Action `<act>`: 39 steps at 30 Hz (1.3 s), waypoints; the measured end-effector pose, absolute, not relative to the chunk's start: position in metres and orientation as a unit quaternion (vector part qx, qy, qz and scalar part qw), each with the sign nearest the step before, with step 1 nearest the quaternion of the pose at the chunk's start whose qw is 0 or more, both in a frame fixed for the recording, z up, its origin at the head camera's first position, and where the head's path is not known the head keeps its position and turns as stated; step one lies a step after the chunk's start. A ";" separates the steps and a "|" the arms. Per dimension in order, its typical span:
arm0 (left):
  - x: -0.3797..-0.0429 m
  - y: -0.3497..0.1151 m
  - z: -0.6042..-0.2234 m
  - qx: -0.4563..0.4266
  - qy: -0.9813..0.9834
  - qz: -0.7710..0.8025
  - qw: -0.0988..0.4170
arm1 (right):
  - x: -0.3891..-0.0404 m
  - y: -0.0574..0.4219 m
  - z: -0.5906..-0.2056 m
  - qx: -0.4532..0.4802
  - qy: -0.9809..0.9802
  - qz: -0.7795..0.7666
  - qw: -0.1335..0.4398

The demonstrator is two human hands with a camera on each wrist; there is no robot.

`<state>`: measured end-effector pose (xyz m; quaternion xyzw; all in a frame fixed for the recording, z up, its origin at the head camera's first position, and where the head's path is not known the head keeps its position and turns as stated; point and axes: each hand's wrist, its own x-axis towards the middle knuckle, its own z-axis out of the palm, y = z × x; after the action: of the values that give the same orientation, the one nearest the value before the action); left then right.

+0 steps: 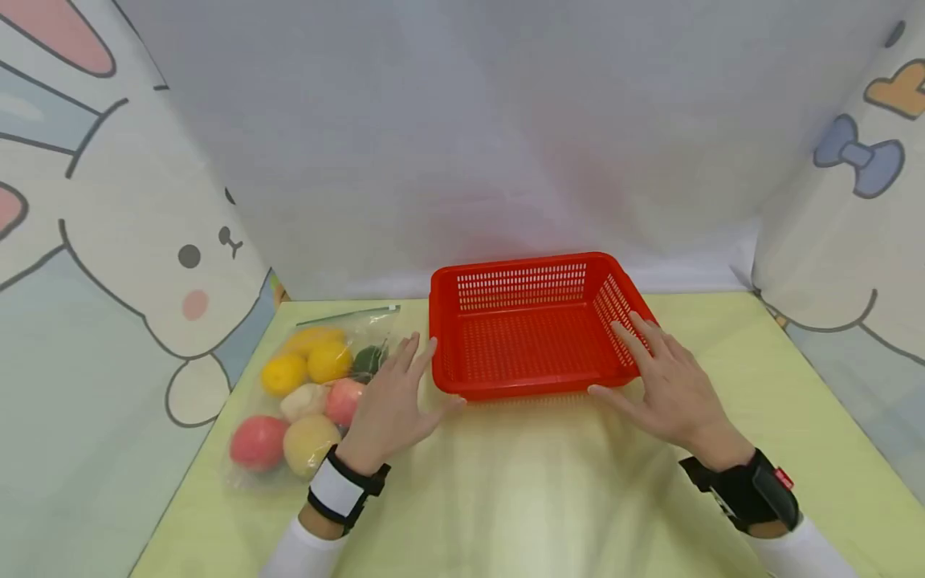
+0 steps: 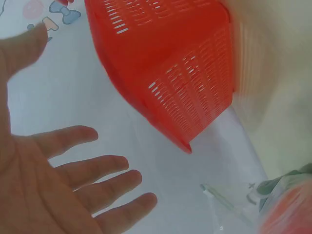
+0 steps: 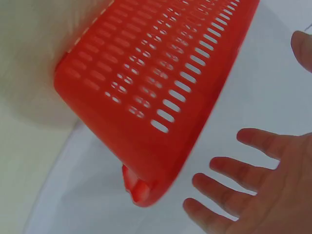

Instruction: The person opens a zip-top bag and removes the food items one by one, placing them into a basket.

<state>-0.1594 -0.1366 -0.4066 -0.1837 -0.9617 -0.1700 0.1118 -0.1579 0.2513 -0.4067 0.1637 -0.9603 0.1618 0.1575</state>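
Note:
A red plastic basket (image 1: 527, 345) with slotted walls stands on the table, and its inside shows nothing but the perforated floor. My left hand (image 1: 390, 409) is at the basket's left front corner, fingers spread and straight, holding nothing. On the other side my right hand (image 1: 668, 385) is spread near the right front corner, its fingers overlapping the rim in the head view. Both wrist views show a gap between the fingers and the basket wall (image 2: 195, 92). In the right wrist view the basket's corner (image 3: 146, 180) points toward the fingertips.
Left of the basket lies a clear zip bag (image 1: 347, 317) holding several fruits, among them yellow ones (image 1: 329, 361), a red one (image 1: 258, 442) and a dark green piece (image 1: 367, 361). My left forearm partly covers it. A pale wall (image 1: 506, 144) rises behind the yellow-green tabletop (image 1: 520, 498).

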 end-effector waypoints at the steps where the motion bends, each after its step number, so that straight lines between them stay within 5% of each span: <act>1: -0.162 -0.136 -0.408 -0.184 -0.959 -0.179 0.121 | -0.161 0.250 -0.409 0.168 -0.957 0.171 0.166; 11: -0.177 -0.128 -0.419 -0.209 -0.943 -0.212 0.149 | -0.178 0.244 -0.438 0.229 -0.924 0.173 0.254; 28: -0.179 -0.092 -0.426 -0.244 -0.936 -0.215 0.134 | -0.149 0.274 -0.434 0.156 -0.964 0.107 0.190; 35: -0.182 -0.069 -0.438 -0.278 -0.919 -0.224 0.166 | -0.139 0.300 -0.441 0.195 -0.931 0.116 0.286; 39: -0.182 -0.054 -0.438 -0.296 -0.914 -0.205 0.187 | -0.133 0.313 -0.442 0.183 -0.933 0.109 0.290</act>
<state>-0.1817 -0.0542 -0.4379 -0.2956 -0.9141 -0.2049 0.1873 -0.1334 0.3127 -0.4424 0.1828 -0.9330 0.1087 0.2903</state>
